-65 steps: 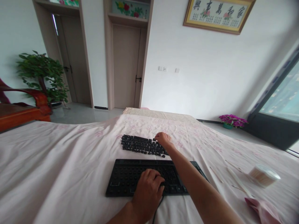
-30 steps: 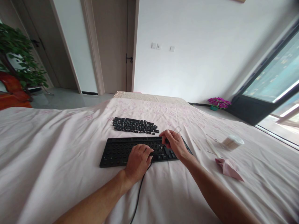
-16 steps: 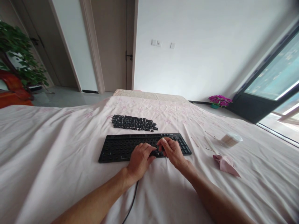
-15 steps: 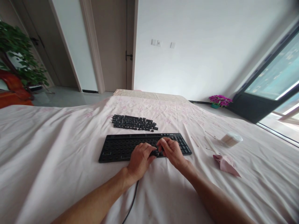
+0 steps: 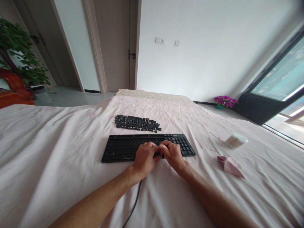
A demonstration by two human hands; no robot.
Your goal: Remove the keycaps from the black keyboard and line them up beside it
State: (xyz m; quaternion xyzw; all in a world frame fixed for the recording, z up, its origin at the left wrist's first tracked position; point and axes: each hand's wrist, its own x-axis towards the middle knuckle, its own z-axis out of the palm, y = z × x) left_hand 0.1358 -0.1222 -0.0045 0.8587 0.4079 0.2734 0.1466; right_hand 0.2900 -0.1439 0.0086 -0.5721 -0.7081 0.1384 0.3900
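Note:
A black keyboard [image 5: 123, 145] lies on the cloth. Most of its left and middle part is stripped of caps, while caps stay on the number pad at the right. My left hand [image 5: 146, 158] rests over its lower middle, thumb and forefinger closed on a small black piece [image 5: 157, 154], perhaps a keycap. Pressed close beside it, my right hand [image 5: 173, 154] has its fingers bent in a pinch at the same piece. What the right fingertips hold is hidden. Beyond the keyboard lies a block of loose black keycaps [image 5: 136, 123], set in rows.
Right of the keyboard are several cotton swabs [image 5: 199, 142], a clear tub of swabs [image 5: 237, 141] and a crumpled pink cloth [image 5: 231, 167]. A black cable [image 5: 135, 202] runs toward me between my forearms. The pale bedsheet-like cloth [image 5: 59, 158] is wrinkled.
My hands have drawn together, the right fingertips now touching the left ones. Less of the black piece shows between them. The view has shifted slightly; the loose keycaps stay in place.

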